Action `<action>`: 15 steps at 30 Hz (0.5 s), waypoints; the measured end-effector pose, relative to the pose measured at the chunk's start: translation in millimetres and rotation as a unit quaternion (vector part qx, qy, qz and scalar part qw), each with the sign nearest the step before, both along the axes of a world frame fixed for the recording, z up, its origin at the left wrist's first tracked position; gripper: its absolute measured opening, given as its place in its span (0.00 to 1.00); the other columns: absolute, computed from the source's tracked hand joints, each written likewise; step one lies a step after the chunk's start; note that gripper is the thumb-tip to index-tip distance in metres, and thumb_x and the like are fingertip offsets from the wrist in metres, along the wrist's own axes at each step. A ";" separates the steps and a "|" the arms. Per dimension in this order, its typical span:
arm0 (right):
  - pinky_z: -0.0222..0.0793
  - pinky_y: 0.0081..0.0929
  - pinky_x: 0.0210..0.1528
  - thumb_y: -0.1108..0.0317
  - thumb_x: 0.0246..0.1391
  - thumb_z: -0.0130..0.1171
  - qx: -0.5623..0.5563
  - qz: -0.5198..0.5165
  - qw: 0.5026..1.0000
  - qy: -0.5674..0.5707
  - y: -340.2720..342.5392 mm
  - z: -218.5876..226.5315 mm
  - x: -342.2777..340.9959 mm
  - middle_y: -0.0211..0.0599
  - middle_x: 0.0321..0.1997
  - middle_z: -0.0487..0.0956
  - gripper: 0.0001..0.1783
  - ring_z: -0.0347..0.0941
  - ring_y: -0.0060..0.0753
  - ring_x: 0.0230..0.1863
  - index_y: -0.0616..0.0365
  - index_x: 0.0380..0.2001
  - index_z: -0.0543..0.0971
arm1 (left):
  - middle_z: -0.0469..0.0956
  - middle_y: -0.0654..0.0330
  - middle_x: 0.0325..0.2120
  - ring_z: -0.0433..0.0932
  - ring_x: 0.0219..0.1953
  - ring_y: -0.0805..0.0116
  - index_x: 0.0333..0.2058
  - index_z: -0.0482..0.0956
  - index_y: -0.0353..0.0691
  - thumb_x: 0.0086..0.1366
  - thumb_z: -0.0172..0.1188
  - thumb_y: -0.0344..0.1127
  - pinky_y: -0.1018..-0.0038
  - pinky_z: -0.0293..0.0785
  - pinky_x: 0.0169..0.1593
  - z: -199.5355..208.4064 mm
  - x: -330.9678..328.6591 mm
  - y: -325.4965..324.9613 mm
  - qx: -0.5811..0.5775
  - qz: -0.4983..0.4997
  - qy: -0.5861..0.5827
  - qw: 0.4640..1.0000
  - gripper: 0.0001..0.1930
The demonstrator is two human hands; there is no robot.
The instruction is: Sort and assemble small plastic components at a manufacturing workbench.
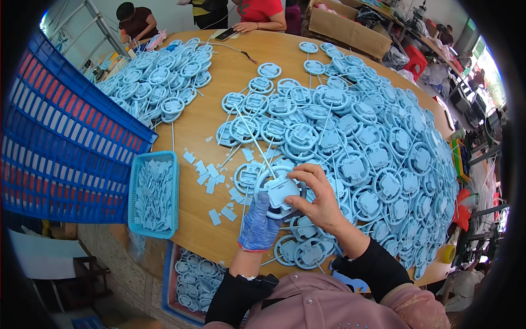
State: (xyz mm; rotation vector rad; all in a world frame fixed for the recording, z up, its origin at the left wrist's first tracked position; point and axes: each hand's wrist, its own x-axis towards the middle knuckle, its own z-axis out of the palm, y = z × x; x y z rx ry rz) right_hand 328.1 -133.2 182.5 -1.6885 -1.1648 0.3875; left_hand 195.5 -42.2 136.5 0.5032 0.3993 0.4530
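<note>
My left hand (pixel 258 226), in a blue knitted glove, is closed on the lower left rim of a light blue ring-shaped plastic part (pixel 281 189). A flat rectangular cover sits in the ring's middle, and a thin rod seems to run from it toward the upper left. My bare right hand (pixel 324 202) grips the right side of the same part, thumb on the lower edge and index finger at the upper edge. Small flat light blue plates (pixel 211 176) lie loose on the table just left of my hands.
A large heap of similar ring parts (pixel 350 142) covers the table's right side; another pile (pixel 159 77) lies far left. A light blue basket (pixel 176 192) of small plates stands beside a blue crate (pixel 71 137). Below the table edge, a bin (pixel 166 285) holds more rings. Other people stand across the table.
</note>
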 end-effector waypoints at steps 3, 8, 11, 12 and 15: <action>0.66 0.30 0.52 0.67 0.44 0.69 0.012 0.003 1.000 0.029 -1.2 -4.3 2.9 0.40 0.53 0.67 0.28 0.67 0.36 0.52 0.56 0.51 0.72 | 0.68 0.51 0.53 0.71 0.53 0.59 0.60 0.59 0.36 0.63 0.56 0.53 0.62 0.72 0.55 3.2 0.5 -3.0 -0.036 0.002 -0.040 0.999 0.35; 0.68 0.26 0.48 0.66 0.50 0.66 -0.045 0.005 0.919 0.391 -2.8 -11.2 4.9 0.35 0.47 0.74 0.30 0.70 0.26 0.46 0.62 0.54 0.68 | 0.73 0.55 0.48 0.75 0.48 0.65 0.57 0.63 0.37 0.58 0.65 0.43 0.71 0.76 0.50 -0.3 2.7 0.6 0.157 0.001 0.062 0.986 0.32; 0.69 0.24 0.46 0.67 0.52 0.65 -0.061 0.013 0.887 0.457 -6.6 -23.6 7.5 0.34 0.43 0.76 0.29 0.71 0.23 0.43 0.64 0.54 0.67 | 0.74 0.56 0.46 0.76 0.46 0.67 0.55 0.64 0.37 0.56 0.67 0.40 0.74 0.77 0.47 -4.1 4.8 -2.3 0.135 0.009 0.061 0.989 0.31; 0.69 0.23 0.45 0.67 0.53 0.64 -0.077 0.008 0.891 0.447 -8.9 -32.3 8.1 0.33 0.42 0.76 0.28 0.72 0.23 0.42 0.65 0.54 0.67 | 0.74 0.56 0.46 0.76 0.46 0.67 0.55 0.65 0.36 0.56 0.67 0.40 0.74 0.77 0.46 -4.3 6.4 -3.9 0.108 0.006 0.056 0.992 0.31; 0.70 0.22 0.43 0.67 0.53 0.64 -0.064 -0.005 0.899 0.433 -9.2 -54.9 2.0 0.33 0.40 0.76 0.27 0.73 0.22 0.40 0.65 0.54 0.68 | 0.74 0.56 0.46 0.76 0.45 0.67 0.55 0.65 0.36 0.55 0.68 0.40 0.74 0.77 0.46 -42.4 4.4 1.7 0.179 0.011 0.081 0.980 0.32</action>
